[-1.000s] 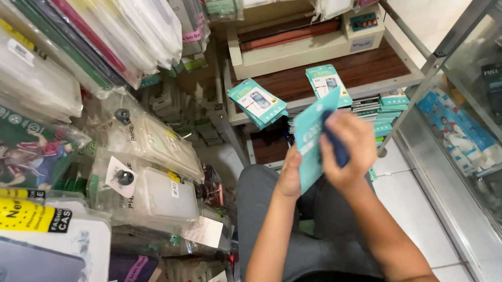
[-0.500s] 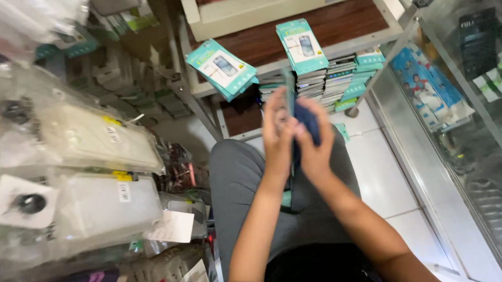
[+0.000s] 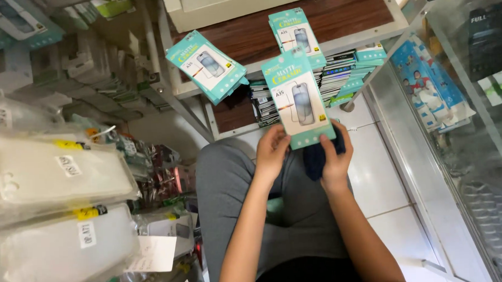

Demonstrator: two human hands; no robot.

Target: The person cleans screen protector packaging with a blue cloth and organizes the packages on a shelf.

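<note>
A flat teal and white screen-protector packet (image 3: 298, 97) with a phone picture is held upright in front of me. My left hand (image 3: 271, 151) grips its lower left corner. My right hand (image 3: 334, 155) holds its lower right edge and also a dark blue cloth (image 3: 315, 158) bunched behind the packet. Both hands hover above my lap in grey trousers (image 3: 236, 186).
Two stacks of like teal packets (image 3: 206, 64) (image 3: 295, 34) lie on a brown wooden shelf (image 3: 347, 15); more packets (image 3: 338, 77) are piled below. Bagged clear phone cases (image 3: 52, 170) hang at left. A glass display case (image 3: 462, 122) stands at right over white floor tiles (image 3: 383, 175).
The packet, earlier tilted edge-on between my hands with the cloth against it, now faces me flat and upright. The view has dropped lower toward the shelf and floor.
</note>
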